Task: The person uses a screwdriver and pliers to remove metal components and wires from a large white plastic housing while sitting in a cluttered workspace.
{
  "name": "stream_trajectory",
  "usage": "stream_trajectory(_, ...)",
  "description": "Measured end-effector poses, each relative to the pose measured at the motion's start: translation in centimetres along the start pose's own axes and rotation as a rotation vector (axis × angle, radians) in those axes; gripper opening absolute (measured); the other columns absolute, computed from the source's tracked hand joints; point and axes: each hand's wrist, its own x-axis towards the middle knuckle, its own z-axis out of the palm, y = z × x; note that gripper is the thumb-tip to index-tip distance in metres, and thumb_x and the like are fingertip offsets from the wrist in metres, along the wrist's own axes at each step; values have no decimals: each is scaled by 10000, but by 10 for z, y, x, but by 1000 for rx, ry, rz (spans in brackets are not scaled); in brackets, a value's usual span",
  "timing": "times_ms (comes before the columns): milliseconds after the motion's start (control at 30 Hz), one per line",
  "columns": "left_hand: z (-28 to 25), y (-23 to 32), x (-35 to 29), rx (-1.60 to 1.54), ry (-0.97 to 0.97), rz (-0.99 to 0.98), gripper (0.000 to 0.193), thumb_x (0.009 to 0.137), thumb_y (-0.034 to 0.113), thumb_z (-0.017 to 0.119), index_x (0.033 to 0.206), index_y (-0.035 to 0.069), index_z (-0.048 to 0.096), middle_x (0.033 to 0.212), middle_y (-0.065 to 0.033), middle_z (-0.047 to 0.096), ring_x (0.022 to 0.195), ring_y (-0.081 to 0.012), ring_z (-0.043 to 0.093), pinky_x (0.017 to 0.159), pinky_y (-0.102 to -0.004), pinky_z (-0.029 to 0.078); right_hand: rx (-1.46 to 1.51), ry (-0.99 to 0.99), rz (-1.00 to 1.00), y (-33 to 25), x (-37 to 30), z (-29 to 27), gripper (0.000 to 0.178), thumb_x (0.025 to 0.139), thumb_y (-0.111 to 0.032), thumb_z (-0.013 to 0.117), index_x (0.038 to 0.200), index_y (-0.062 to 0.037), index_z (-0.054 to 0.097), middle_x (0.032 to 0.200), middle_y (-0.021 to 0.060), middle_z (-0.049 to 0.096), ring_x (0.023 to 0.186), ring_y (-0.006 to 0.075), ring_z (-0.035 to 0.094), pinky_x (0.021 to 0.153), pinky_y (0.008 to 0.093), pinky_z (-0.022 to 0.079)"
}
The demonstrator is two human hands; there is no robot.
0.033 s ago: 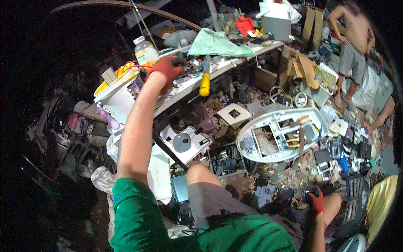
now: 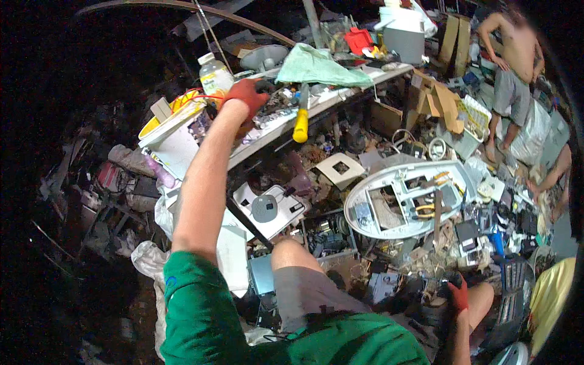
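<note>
My left hand (image 2: pixel 245 97), in a red glove with dark fingertips, reaches over a white bench top (image 2: pixel 271 137) among loose small parts (image 2: pixel 286 99). Its fingers are bent forward, and what lies under them is hidden. Just to its left stands a clear bottle with a white cap and a yellowish label (image 2: pixel 215 76). A tool with a yellow handle (image 2: pixel 300 125) hangs over the bench edge to its right. Low at the right, beside my knee, my gloved right hand (image 2: pixel 460 294) has curled fingers. Something dark sits at them, too shadowed to name.
A light green cloth (image 2: pixel 316 67) covers part of the bench, with a grey-and-white bucket (image 2: pixel 403 36) behind. An oval white shell (image 2: pixel 359 222) holding pliers (image 2: pixel 424 210) lies on the cluttered ground. Another person (image 2: pixel 514 52) stands at the far right, near a cardboard box (image 2: pixel 447 108).
The view has shifted very slightly, moving the scene a little to the right and down. Both hands remain in nearly the same places.
</note>
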Motion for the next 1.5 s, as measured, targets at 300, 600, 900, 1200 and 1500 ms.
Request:
stream_trajectory(300,64,-29,71,283,-349,61,747,749,195,679,1440,141,402,1495,-179,364,1338,-333,423,1092,-422,392,46,-142,140,-54,-8,65,523,790,-77,702,1277,15,535,1139,104,644,1037,205,598,940,339,467)
stream_trajectory(600,60,32,2,118,-260,740,730,709,237,743,1388,181,479,1438,-204,414,1339,-399,384,1120,-445,322,62,-160,130,-139,-25,83,530,793,-23,651,1302,12,511,1100,87,638,996,177,590,923,327,467)
stream_trajectory(900,67,89,62,124,-316,755,711,720,171,703,1392,189,472,1410,-139,469,1288,-327,463,1086,-390,390,-30,-198,53,-134,-21,85,559,818,-54,676,1340,4,484,1163,112,629,1064,216,594,965,349,459)
stream_trajectory(1200,15,30,95,307,-421,345,629,812,263,638,1408,167,459,1334,-161,553,1223,-316,539,1018,-387,447,25,-269,20,-133,-19,77,589,792,-48,681,1339,22,475,1150,112,635,1047,205,600,955,338,461)
stream_trajectory(1500,56,-18,92,517,-729,77,700,738,389,754,1369,198,519,1345,-117,560,1244,-295,533,1027,-420,448,30,-239,36,-149,-19,101,553,782,-21,677,1306,29,508,1126,98,651,1023,189,607,942,331,466)
